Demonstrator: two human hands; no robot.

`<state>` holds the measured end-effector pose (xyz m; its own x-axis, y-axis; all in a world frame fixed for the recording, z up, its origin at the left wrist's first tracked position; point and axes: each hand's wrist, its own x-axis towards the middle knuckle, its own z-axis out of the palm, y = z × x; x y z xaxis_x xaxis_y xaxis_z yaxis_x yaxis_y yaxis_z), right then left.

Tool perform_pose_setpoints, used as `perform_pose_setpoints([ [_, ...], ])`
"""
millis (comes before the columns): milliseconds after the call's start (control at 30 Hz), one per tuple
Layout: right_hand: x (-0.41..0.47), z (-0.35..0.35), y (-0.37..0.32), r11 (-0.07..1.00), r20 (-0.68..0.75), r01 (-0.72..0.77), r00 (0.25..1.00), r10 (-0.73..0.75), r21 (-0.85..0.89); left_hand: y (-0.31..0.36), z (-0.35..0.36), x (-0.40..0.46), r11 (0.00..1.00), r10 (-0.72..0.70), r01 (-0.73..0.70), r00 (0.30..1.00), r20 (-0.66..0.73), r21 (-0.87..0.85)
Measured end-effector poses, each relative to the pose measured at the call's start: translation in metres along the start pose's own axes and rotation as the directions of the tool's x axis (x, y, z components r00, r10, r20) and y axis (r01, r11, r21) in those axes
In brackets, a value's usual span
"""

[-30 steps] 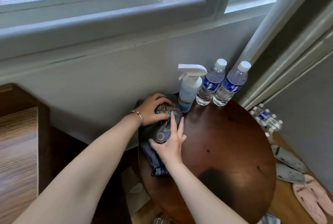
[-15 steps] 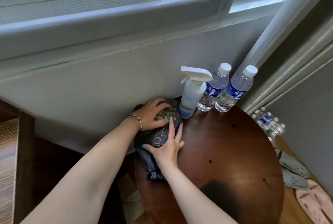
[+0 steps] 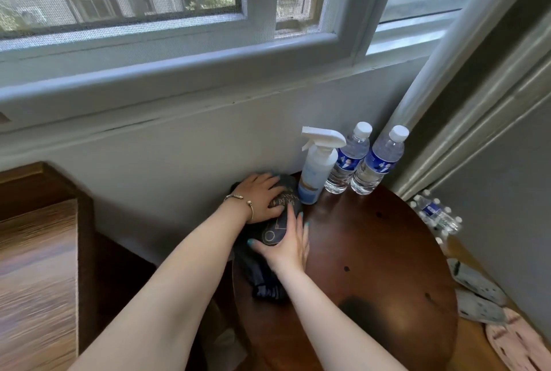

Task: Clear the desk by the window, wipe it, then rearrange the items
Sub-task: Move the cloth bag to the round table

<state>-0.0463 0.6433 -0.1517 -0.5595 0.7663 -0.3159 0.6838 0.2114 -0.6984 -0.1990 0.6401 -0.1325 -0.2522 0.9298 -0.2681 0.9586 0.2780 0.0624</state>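
A dark fabric bag (image 3: 275, 229) with gold lettering lies at the back left edge of the round wooden table (image 3: 387, 266), close to the wall. My left hand (image 3: 261, 200), with a bracelet at the wrist, is cupped over the bag's far end, fingers curved round it. Along the bag's right side lies my right hand (image 3: 287, 247), fingers straight and thumb spread across the near part. A white spray bottle (image 3: 317, 168) stands just right of the bag, and two water bottles (image 3: 346, 162) (image 3: 377, 162) stand beside it against the wall.
The window sill (image 3: 179, 72) runs above the wall behind the table. A pack of water bottles (image 3: 435, 212) and slippers (image 3: 477, 296) lie on the floor to the right. A dark wooden cabinet (image 3: 44, 221) stands to the left.
Both hands stay on the bag. My left hand has slid toward the bag's far end and lies flatter. The view has tilted up, showing more of the window.
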Motion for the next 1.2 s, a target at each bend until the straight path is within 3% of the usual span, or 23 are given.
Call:
perform_pose_setpoints([
  [100, -0.004, -0.009, -0.005, 0.987, 0.013, 0.01, 1.0, -0.012, 0.162, 0.013, -0.01, -0.011, 0.998, -0.056, 0.056, 0.994, 0.097, -0.004],
  [200, -0.012, -0.023, -0.013, 0.986, 0.076, -0.014, 0.997, 0.001, 0.168, 0.024, -0.022, -0.028, 0.994, -0.106, 0.107, 0.98, 0.169, 0.005],
  [367, -0.025, -0.05, -0.026, 1.0, 0.155, 0.017, 0.988, -0.018, 0.008, 0.046, -0.04, -0.063, 0.964, -0.23, 0.256, 0.937, 0.262, -0.072],
  [467, -0.042, -0.068, -0.028, 0.995, 0.195, 0.019, 0.981, 0.001, -0.097, 0.07, -0.053, -0.087, 0.96, -0.252, 0.28, 0.889, 0.381, -0.02],
  [600, -0.074, -0.088, -0.022, 0.965, 0.275, 0.045, 0.961, 0.029, -0.258, 0.11, -0.059, -0.12, 0.953, -0.277, 0.302, 0.854, 0.441, 0.013],
  [733, -0.103, -0.108, -0.013, 0.911, 0.389, 0.158, 0.921, 0.003, -0.381, 0.15, -0.066, -0.154, 0.943, -0.283, 0.333, 0.833, 0.476, -0.022],
  [900, -0.137, -0.13, -0.019, 0.806, 0.53, 0.365, 0.845, -0.076, -0.465, 0.173, -0.084, -0.201, 0.893, -0.392, 0.449, 0.795, 0.462, -0.015],
  [1200, -0.187, -0.137, -0.117, 0.581, 0.567, 0.645, 0.748, -0.345, -0.497, 0.136, -0.126, -0.324, 0.694, -0.621, 0.699, 0.703, 0.346, -0.174],
])
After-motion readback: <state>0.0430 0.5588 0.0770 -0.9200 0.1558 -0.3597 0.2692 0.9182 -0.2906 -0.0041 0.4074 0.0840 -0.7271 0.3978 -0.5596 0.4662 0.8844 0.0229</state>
